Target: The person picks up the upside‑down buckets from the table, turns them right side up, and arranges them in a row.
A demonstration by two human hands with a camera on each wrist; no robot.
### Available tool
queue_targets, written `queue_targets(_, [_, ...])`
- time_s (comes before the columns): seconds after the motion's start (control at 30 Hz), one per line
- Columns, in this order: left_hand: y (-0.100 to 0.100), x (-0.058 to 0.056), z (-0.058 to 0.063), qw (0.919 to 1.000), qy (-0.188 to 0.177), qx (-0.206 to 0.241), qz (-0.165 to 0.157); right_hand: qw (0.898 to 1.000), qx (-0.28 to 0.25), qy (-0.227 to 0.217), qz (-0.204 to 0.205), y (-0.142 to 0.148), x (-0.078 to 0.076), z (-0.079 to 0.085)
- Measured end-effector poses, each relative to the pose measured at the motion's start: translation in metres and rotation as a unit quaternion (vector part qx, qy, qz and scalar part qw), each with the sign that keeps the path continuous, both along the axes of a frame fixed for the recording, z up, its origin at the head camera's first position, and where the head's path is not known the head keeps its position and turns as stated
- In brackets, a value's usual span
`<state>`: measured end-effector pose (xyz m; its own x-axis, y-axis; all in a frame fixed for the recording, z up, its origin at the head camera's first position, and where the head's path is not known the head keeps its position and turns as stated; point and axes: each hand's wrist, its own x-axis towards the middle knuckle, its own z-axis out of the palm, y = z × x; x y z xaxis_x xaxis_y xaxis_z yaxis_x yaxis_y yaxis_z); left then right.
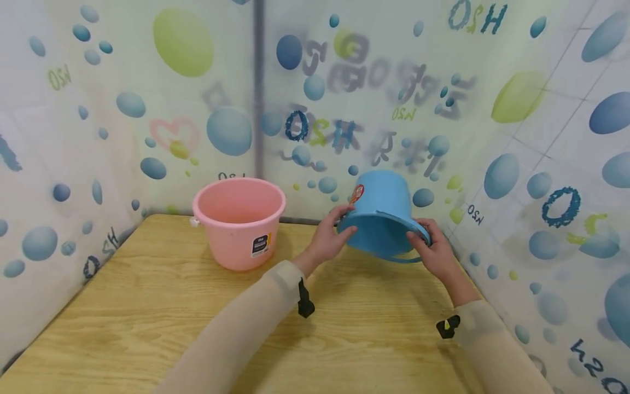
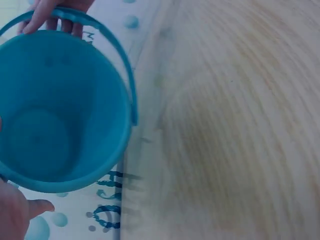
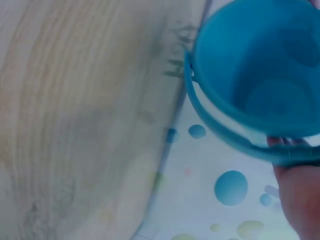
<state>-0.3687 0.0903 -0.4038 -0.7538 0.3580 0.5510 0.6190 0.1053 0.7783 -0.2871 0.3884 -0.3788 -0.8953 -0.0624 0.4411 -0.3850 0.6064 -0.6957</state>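
Observation:
A light blue bucket point(image 1: 386, 194) is tilted over, its mouth facing toward me and down and its base up. At its left side, my left hand point(image 1: 331, 235) holds the rim, fingers along the outer wall and thumb near the mouth. Opposite, my right hand point(image 1: 435, 249) grips the rim together with the blue handle point(image 2: 127, 65). The left wrist view looks into the bucket point(image 2: 65, 105), which has nothing inside. Part of the right hand point(image 3: 302, 195) shows below the rim in the right wrist view.
A pink bucket point(image 1: 241, 235) with a dark label stands upright on the wooden table point(image 1: 123, 306), left of my hands. Patterned curtains point(image 1: 364, 98) with blue and green spots close in the table's back and both sides.

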Motion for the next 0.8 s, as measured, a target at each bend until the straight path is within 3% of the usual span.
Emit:
queue_targets(0.2, [-0.010, -0.004, 0.016, 0.9996, 0.018, -0.009, -0.018, 0.995, -0.030, -0.056, 0.081, 0.003, 0.004, 0.006])
queue_targets(0.3, [-0.016, -0.005, 0.022, 0.9998, -0.001, -0.017, -0.015, 0.986, -0.099, -0.072, 0.118, 0.006, 0.006, 0.009])
queue_targets(0.43, [-0.024, -0.006, 0.025, 0.9992, -0.037, -0.011, -0.006, 0.973, -0.171, -0.048, 0.151, 0.011, 0.008, 0.019])
queue_targets(0.63, [-0.029, -0.008, 0.026, 0.9938, -0.092, 0.045, -0.044, 0.989, -0.083, -0.048, 0.108, 0.015, 0.011, 0.028])
queue_targets(0.8, [-0.030, -0.009, 0.031, 0.9902, -0.105, 0.065, -0.065, 0.991, -0.059, -0.070, 0.094, 0.016, 0.013, 0.032])
